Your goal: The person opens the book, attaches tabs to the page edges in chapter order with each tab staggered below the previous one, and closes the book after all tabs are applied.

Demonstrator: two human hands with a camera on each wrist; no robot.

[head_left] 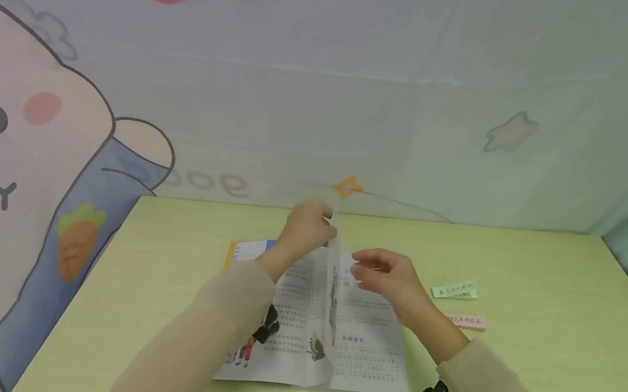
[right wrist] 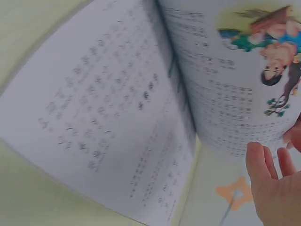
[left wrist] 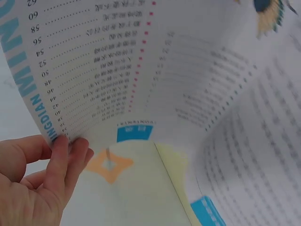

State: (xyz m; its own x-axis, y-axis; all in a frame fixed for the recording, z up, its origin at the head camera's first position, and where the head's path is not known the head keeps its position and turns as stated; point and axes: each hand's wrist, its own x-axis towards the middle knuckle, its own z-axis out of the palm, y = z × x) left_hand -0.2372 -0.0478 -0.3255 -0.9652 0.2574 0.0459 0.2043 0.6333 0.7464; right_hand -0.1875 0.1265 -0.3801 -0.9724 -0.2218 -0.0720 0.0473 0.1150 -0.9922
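An open book (head_left: 374,357) lies on the table with one page (head_left: 330,283) raised upright along its middle. My left hand (head_left: 306,230) pinches the top edge of that page between thumb and fingers. In the left wrist view, the left hand (left wrist: 51,174) holds the page's corner, and a printed contents list (left wrist: 108,70) shows on it. Over the right-hand page my right hand (head_left: 394,280) hovers with relaxed, slightly bent fingers, holding nothing. The right wrist view has the right hand (right wrist: 277,183) beside a page with a coloured picture (right wrist: 270,52).
To the right of the book lie a light green paper strip (head_left: 455,290) and a pink paper strip (head_left: 471,321), both with handwriting. The pale green table (head_left: 559,379) ends at a printed curtain (head_left: 302,117) behind. Each wrist wears a small black camera.
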